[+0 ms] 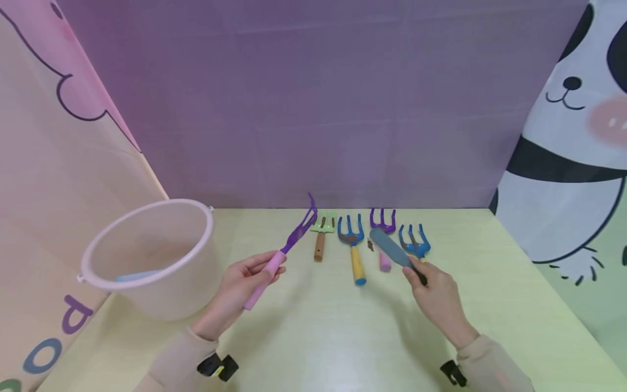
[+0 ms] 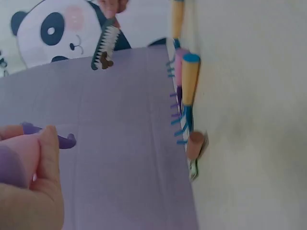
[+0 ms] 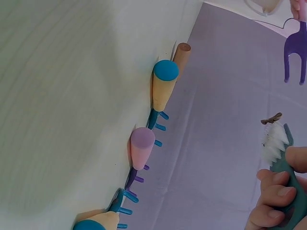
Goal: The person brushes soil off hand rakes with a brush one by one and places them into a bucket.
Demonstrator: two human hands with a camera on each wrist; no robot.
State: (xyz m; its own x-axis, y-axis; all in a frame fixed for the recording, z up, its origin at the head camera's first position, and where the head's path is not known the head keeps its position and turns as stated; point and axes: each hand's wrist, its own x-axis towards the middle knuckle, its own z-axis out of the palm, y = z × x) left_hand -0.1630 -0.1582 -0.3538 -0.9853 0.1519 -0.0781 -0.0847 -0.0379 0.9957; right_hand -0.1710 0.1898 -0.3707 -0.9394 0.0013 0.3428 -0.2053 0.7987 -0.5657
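Note:
My left hand [image 1: 250, 280] grips the pink handle of a small purple garden fork [image 1: 296, 235], its tines raised and pointing away. In my right hand [image 1: 437, 294] is a dark blue-green scrub brush [image 1: 390, 248], held by its handle. White bristles [image 2: 109, 40] run along the brush's underside, and a brown clump [image 3: 272, 118] clings near their tip. Both tools are held apart above the table. Beyond them lie a green fork [image 1: 320, 242] with a wooden handle, a blue fork [image 1: 357, 264] with a yellow handle, another purple fork [image 1: 385, 264] partly covered by the brush, and a second blue fork [image 1: 415, 247].
A whitish bucket [image 1: 186, 291] stands at the left, with something light blue [image 1: 139, 276] inside. Brown smears mark tines of several lying forks. A purple backdrop [image 1: 318, 120] rises behind the pale table [image 1: 313, 337], with printed panels at both sides.

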